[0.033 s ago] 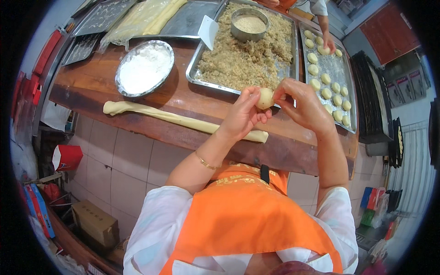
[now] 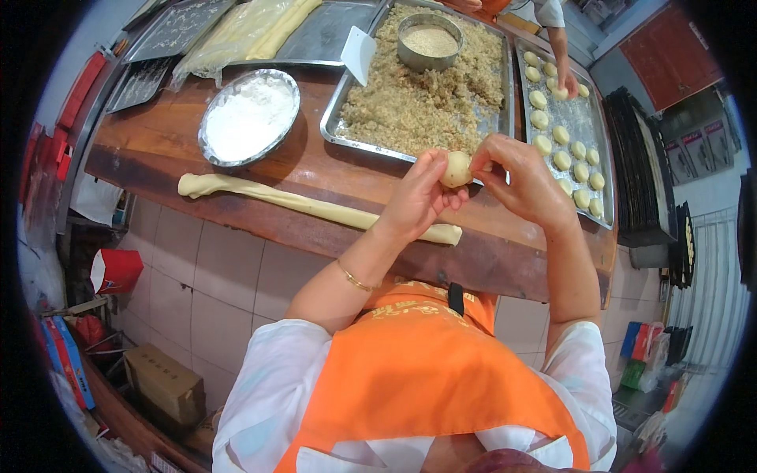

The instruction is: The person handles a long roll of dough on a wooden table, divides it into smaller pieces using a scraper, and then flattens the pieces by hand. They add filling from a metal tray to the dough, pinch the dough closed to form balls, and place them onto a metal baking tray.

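Note:
A round, pale dough ball (image 2: 456, 170) is held up over the near edge of the filling tray. My left hand (image 2: 418, 193) is closed around its left side and underside. From the right, my right hand (image 2: 520, 177) has thumb and fingers pinched together at the ball's edge; the fingertips partly hide what they grip there. Below my hands, a long dough rope (image 2: 284, 203) lies along the front of the wooden table, and my left forearm crosses over its right part. Crumbly tan filling (image 2: 418, 110) covers the metal tray (image 2: 371, 147) just beyond my hands.
A bowl of white flour (image 2: 251, 118) stands at left. In the filling sit a round tin (image 2: 430, 59) and a white scraper (image 2: 359, 55). Plastic-covered dough (image 2: 244, 35) lies behind. At right, a co-worker's hand (image 2: 566, 81) touches a piece on a tray (image 2: 579, 126) of several dough rounds.
The co-worker's hand and the dough piece under it have shifted slightly toward me on the right tray. My own hands and the dough ball have hardly moved.

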`<state>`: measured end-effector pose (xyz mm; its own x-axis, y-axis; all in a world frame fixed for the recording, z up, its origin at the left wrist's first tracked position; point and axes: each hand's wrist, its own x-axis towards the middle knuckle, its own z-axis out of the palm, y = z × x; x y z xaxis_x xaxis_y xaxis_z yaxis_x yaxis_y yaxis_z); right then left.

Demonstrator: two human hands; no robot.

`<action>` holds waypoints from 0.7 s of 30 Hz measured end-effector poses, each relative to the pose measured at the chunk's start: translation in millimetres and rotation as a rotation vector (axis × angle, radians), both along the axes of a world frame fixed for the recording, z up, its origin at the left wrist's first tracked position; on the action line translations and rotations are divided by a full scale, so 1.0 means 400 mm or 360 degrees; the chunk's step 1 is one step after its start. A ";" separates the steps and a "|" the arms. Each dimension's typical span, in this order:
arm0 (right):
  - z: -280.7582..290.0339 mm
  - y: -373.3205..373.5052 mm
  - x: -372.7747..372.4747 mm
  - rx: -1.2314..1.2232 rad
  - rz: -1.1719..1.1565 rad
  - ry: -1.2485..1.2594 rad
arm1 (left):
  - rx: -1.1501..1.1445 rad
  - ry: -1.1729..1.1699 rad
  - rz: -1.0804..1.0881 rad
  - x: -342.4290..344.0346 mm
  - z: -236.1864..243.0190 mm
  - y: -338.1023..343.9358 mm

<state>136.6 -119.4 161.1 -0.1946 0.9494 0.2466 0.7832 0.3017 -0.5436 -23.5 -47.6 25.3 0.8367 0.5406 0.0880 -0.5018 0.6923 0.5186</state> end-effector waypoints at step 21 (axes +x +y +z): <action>0.014 -0.048 0.001 -0.0010 0.0036 -0.0260 | 0.0691 0.0384 -0.0058 0.006 0.061 0.014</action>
<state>137.1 -138.7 166.6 -0.2529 0.9457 0.2041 0.8545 0.3173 -0.4112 -21.1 -42.0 49.6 0.8785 0.4671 0.1002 -0.3117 0.4013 0.8613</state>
